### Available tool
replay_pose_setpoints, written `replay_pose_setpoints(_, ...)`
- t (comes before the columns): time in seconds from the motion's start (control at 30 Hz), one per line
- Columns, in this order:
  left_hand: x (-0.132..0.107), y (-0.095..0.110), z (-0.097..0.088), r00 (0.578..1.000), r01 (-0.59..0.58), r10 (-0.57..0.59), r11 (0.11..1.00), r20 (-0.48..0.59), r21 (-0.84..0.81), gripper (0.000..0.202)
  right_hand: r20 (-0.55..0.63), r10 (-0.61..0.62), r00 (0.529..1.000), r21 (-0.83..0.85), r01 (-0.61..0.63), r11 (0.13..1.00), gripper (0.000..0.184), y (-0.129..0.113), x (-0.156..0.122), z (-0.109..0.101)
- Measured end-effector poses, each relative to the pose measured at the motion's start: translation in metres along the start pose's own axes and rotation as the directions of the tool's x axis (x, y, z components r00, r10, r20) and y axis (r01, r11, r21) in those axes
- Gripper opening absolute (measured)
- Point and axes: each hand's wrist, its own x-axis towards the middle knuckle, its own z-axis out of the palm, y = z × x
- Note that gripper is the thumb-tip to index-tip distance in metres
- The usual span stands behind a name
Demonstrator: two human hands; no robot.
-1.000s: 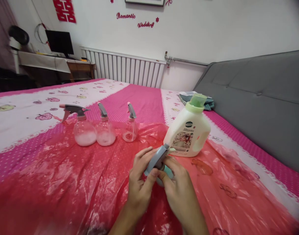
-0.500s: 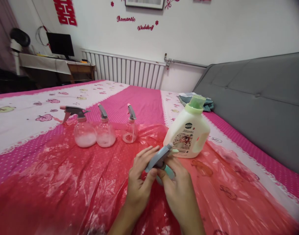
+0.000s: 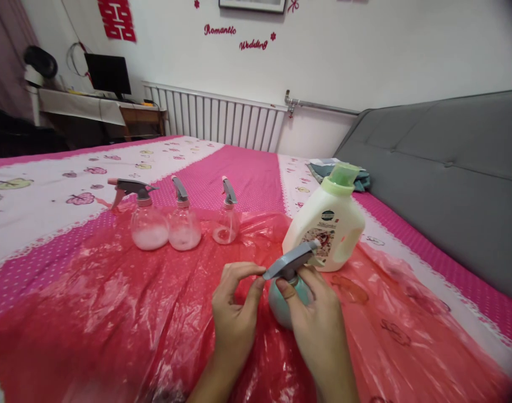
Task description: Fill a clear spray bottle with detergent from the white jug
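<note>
A teal spray bottle [image 3: 281, 305] with a grey spray head [image 3: 292, 260] is between my hands, its nozzle pointing up and to the right. My left hand [image 3: 235, 313] pinches the back end of the spray head between thumb and forefinger. Around the bottle's neck and side, my right hand [image 3: 318, 319] is closed. Just behind it stands a white detergent bottle [image 3: 343, 224] with a green cap. Farther left are three clear spray bottles: one with a pink trigger [image 3: 150, 229], a middle one [image 3: 184, 229] and a right one [image 3: 225, 228], each holding some liquid or foam.
Red plastic sheeting [image 3: 125, 313] covers the near part of a pink patterned bed [image 3: 251, 173]. A grey headboard [image 3: 440, 151] borders the right side. Folded cloth [image 3: 362, 180] lies behind the detergent. A radiator [image 3: 217, 117] and a desk with a monitor [image 3: 108, 74] stand at the back.
My left hand has slid to the back end of the spray head. The head has turned so its nozzle points farther right, and more of the teal bottle shows. The view shifted slightly.
</note>
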Motion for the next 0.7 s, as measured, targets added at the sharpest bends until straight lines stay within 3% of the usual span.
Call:
replay_pose_setpoints(0.2,-0.001,0.0,0.003,0.999,0.047,-0.048,0.999,-0.025,-0.021,0.008,-0.013,0.037,0.999,0.018,-0.037,0.999,0.024,-0.002,0.0,0.004)
replay_pose_setpoints(0.43,-0.001,0.005,0.006,0.963,0.219,-0.232,0.971,-0.138,-0.1,0.022,-0.311,0.086,0.947,0.127,-0.048,0.991,0.049,-0.002,-0.005,-0.006)
replay_pose_setpoints(0.57,0.002,0.002,0.003,0.926,0.302,-0.32,0.946,-0.202,-0.114,0.027,-0.363,0.13,0.923,0.256,-0.035,0.966,0.05,0.003,-0.006,-0.006)
replay_pose_setpoints(0.7,0.002,-0.003,0.002,0.908,0.335,-0.36,0.931,-0.214,-0.145,0.026,-0.458,0.171,0.873,0.271,-0.047,0.961,0.048,0.005,-0.006,-0.007)
